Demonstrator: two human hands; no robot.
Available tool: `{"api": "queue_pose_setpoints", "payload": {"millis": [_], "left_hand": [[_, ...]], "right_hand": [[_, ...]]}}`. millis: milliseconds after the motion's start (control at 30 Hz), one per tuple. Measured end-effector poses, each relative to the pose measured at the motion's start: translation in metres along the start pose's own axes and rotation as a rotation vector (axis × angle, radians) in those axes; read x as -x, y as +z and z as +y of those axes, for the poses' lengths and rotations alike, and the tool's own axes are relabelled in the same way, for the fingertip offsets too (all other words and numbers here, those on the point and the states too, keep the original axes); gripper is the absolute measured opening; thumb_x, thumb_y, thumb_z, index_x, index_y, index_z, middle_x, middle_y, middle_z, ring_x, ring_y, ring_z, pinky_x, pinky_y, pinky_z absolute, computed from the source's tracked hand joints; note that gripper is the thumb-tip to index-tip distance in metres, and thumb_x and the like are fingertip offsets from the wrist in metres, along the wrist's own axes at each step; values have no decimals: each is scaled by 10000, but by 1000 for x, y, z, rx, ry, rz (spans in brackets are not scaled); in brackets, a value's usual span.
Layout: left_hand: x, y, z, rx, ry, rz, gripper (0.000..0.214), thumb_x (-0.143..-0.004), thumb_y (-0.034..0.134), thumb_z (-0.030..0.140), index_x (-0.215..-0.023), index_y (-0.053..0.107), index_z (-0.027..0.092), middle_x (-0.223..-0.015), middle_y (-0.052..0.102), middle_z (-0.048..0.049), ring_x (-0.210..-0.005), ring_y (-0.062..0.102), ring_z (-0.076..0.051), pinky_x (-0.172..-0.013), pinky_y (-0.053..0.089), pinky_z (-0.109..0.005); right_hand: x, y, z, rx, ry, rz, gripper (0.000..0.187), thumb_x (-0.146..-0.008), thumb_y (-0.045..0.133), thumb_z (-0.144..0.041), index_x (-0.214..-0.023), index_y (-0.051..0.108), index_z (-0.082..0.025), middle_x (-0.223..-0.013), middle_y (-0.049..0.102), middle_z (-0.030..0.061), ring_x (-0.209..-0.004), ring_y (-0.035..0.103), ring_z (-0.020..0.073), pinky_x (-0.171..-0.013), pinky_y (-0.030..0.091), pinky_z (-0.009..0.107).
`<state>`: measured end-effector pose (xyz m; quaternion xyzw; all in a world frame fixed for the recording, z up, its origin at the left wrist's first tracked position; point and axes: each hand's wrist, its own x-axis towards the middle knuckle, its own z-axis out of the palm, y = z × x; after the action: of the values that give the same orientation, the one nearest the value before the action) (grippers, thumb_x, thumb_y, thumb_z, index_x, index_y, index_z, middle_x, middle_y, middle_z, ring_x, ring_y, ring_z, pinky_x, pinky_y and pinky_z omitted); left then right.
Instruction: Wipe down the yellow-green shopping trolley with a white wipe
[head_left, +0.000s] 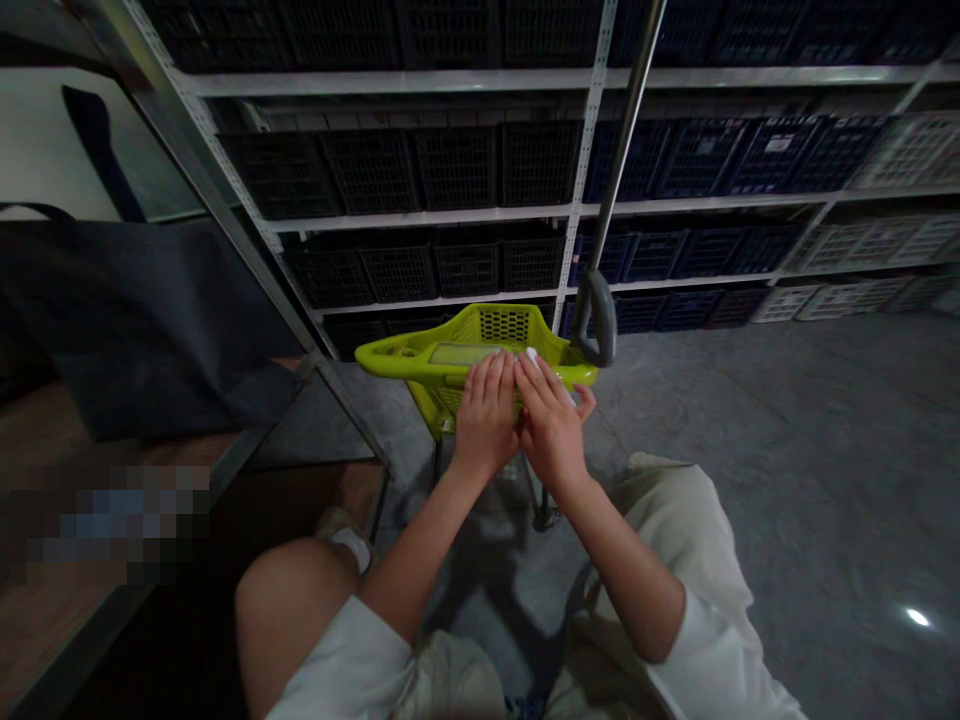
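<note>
My left hand (486,418) and my right hand (551,432) lie side by side over the front rim of a lime-green plastic shopping basket (480,345). A small white object (531,354) shows at the fingertips of my right hand, and my fingers hide most of it. The left fingers lie flat and close together against the right hand. Behind them, a flat grey-green panel (457,354) is set into the basket's rim.
A grey pole with a curved handle (601,318) rises beside the basket. Metal shelves (585,205) hold several dark crates, with pale crates at right. A dark fabric bag (142,330) hangs at left, above a wooden surface (52,420). My knees are below the basket, over a grey floor (787,480).
</note>
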<state>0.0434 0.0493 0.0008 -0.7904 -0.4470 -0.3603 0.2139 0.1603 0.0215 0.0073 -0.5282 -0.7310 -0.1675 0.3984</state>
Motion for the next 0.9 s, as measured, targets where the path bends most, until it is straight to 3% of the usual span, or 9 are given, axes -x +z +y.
{"api": "queue_pose_setpoints", "payload": {"millis": [133, 267, 400, 600, 733, 900], "left_hand": [[-1, -4, -1, 6, 18, -24, 652, -921, 487, 278, -1491, 297, 26, -1509, 443, -200, -1437, 357, -305, -1207, 274, -478], [-2, -4, 4, 17, 17, -47, 676, -920, 486, 283, -1509, 264, 34, -1536, 412, -182, -1447, 335, -307, -1214, 257, -484], [-3, -1, 12, 23, 9, -29, 707, -912, 508, 317, -1502, 266, 15, -1533, 412, -197, -1450, 328, -308, -1217, 259, -488], [-1, 4, 12, 3, 5, -19, 608, -927, 449, 246, -1479, 317, 29, -1516, 441, -188, -1448, 339, -297, -1214, 270, -495], [-1, 1, 8, 11, 7, -24, 646, -918, 472, 266, -1497, 289, 42, -1518, 440, -185, -1441, 352, -298, -1207, 284, -492], [-2, -4, 9, 13, 18, -49, 683, -920, 473, 273, -1516, 246, 30, -1536, 413, -187, -1452, 333, -302, -1215, 267, -485]], "right_hand": [[13, -11, 30, 49, -29, 11, 718, -820, 370, -12, -1482, 419, -285, -1469, 537, 40, -1367, 462, 209, -1084, 166, 442], [23, -15, 55, 37, 68, 136, 736, -801, 355, -18, -1470, 437, -314, -1437, 570, 44, -1332, 506, 223, -1048, 214, 446], [18, -8, 36, 10, 137, 190, 680, -827, 360, -44, -1453, 463, -287, -1427, 580, 48, -1348, 490, 231, -1032, 223, 438], [4, -1, 0, -49, 55, 71, 672, -849, 364, -39, -1479, 433, -262, -1460, 547, 40, -1370, 463, 223, -1083, 165, 423], [15, -6, 18, -28, -9, 50, 698, -846, 377, -34, -1495, 401, -290, -1468, 540, 37, -1377, 459, 221, -1099, 146, 431], [36, -6, 49, -21, 94, 241, 711, -843, 343, -33, -1480, 419, -338, -1421, 587, 46, -1334, 513, 224, -1074, 196, 452]]}}
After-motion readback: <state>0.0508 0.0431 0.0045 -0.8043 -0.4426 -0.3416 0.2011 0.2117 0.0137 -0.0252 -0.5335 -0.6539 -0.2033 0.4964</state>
